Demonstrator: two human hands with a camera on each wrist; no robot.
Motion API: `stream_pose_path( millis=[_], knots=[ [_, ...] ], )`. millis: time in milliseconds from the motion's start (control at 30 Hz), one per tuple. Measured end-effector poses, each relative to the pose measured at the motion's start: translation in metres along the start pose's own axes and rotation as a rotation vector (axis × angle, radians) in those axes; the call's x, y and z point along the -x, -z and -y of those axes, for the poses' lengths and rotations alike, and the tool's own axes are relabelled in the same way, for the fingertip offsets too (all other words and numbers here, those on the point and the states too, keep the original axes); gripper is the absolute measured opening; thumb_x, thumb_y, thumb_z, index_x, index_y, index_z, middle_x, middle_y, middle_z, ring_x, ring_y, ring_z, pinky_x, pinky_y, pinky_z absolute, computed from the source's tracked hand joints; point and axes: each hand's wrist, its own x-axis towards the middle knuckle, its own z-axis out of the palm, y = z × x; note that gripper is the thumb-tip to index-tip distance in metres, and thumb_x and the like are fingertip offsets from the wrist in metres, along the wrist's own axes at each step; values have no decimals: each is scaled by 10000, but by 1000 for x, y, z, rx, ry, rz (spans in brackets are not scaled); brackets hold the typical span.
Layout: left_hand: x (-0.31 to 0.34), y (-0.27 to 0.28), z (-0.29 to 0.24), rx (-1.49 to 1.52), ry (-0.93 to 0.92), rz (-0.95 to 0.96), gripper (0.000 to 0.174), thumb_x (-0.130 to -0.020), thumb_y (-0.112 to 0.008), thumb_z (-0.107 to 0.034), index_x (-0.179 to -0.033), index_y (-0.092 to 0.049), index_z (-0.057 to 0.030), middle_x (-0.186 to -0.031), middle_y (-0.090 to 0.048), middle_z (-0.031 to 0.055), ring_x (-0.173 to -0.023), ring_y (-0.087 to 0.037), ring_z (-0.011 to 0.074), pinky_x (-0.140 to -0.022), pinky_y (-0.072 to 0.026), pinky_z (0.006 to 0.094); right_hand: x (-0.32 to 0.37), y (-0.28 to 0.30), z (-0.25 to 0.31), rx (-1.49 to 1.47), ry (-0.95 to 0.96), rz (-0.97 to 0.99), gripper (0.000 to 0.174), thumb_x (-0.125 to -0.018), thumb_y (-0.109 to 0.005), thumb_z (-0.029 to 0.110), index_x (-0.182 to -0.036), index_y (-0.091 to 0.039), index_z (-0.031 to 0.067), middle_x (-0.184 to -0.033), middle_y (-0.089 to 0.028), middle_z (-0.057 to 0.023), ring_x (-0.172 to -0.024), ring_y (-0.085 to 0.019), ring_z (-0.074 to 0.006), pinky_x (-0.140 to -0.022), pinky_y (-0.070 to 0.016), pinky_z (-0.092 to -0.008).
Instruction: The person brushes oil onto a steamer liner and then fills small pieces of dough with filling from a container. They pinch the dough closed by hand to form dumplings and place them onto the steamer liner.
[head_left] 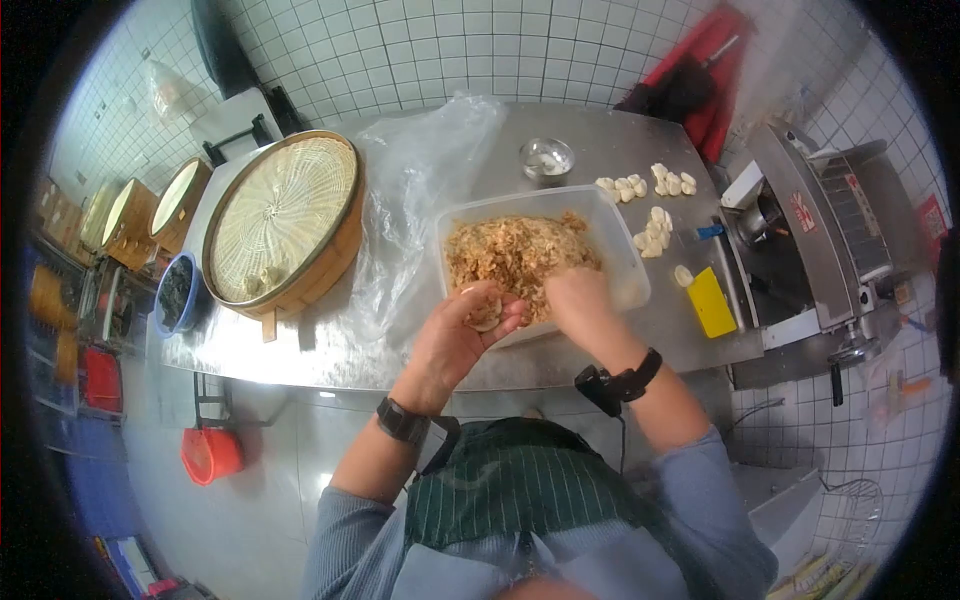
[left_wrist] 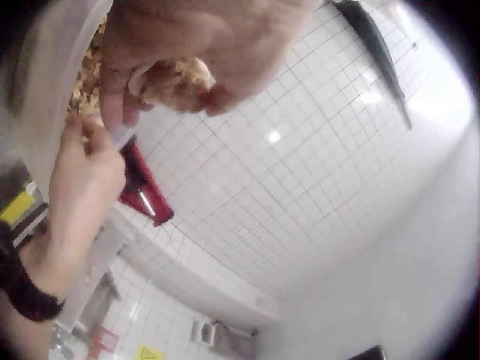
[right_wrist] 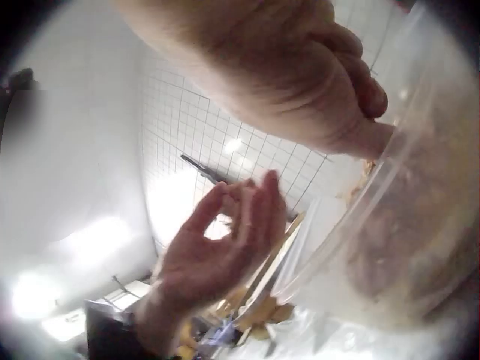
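Cupped around a round dough wrapper (head_left: 485, 314) with filling on it, my left hand (head_left: 450, 340) is just outside the tub's near edge. The left wrist view shows the filled wrapper (left_wrist: 176, 82) between the thumb and fingers of that hand (left_wrist: 217, 37). My right hand (head_left: 582, 305) reaches over the near rim into the brown minced filling (head_left: 520, 250) in the clear plastic tub (head_left: 625, 270). Its fingers are bent, with the tips hidden at the filling; whether they pinch something is unclear. In the right wrist view this hand (right_wrist: 300, 90) is beside the tub wall.
White dough pieces (head_left: 655, 232) lie right of the tub, near a yellow scraper (head_left: 711, 303). Behind it stands a metal bowl (head_left: 546, 160). To the left are plastic sheeting (head_left: 400, 200), a large bamboo steamer (head_left: 285, 215) holding a few dumplings, and a blue basin (head_left: 178, 292).
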Motion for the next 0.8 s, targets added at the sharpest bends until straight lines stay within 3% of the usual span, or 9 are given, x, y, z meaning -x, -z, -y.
stream_pose_path(
  millis=[67,200,267,333,400,467,667,733,800],
  knots=[
    [5,-2,-2,-57,-9,13,244,-958,-482,-204,-1099,-553,-18,-1075,-609,174,-1045,-607,283,-895,-522,398,9,-1,-3,-188,152,-406,112,-739,-579,111,-766,-630,16,-784,-614,-168,-748,-613,-340,-657,-487,-441],
    [14,-8,-3,-52,-13,27,280,-964,-484,-227,-1147,-533,-21,-1112,-598,174,-1032,-613,267,-893,-525,382,22,-12,-6,-223,69,-369,119,-729,-584,119,-751,-630,12,-821,-606,-189,-747,-601,-350,-666,-482,-453],
    [15,-9,-1,-34,-18,67,292,-963,-488,-233,-1164,-526,-25,-1122,-594,171,-1046,-605,255,-914,-513,383,22,-17,-14,-197,-16,-219,100,-722,-583,112,-706,-617,19,-760,-598,-178,-695,-579,-358,-628,-467,-455],
    [12,-3,1,-17,11,106,307,-965,-481,-227,-1198,-514,-31,-1124,-593,164,-1079,-581,238,-967,-477,388,22,-19,-23,-77,114,-258,95,-722,-573,74,-676,-647,38,-680,-614,-135,-693,-621,-306,-639,-504,-406],
    [5,7,6,-8,-2,132,302,-948,-506,-149,-1181,-505,43,-1110,-593,170,-1093,-562,244,-1000,-453,387,17,-24,-28,39,196,-204,109,-688,-583,77,-638,-669,32,-661,-621,-152,-675,-625,-312,-598,-494,-404],
    [1,7,9,43,-13,59,282,-933,-523,-82,-1151,-490,94,-1119,-579,174,-1072,-572,246,-948,-502,337,18,-4,-18,2,65,-174,124,-693,-592,76,-604,-658,21,-645,-612,-168,-653,-627,-313,-589,-494,-412],
    [11,-3,-4,-118,-23,-24,308,-947,-542,-191,-1180,-478,-1,-1086,-570,84,-1028,-591,209,-917,-478,350,26,3,-34,133,148,-305,134,-774,-561,88,-702,-637,5,-682,-606,-192,-657,-616,-355,-581,-476,-435],
    [12,-4,-7,-132,-11,-57,300,-949,-540,-208,-1179,-487,-24,-1081,-569,73,-1031,-587,196,-915,-466,357,45,38,-24,11,-78,-224,167,-857,-542,138,-776,-618,14,-726,-605,-192,-687,-606,-373,-596,-464,-444],
    [8,1,-3,-147,6,-88,292,-951,-538,-226,-1178,-495,-47,-1075,-568,63,-1033,-583,183,-914,-453,363,56,55,-18,-55,-114,-216,180,-879,-540,158,-790,-612,19,-742,-603,-192,-706,-603,-374,-604,-461,-446]
  ],
)
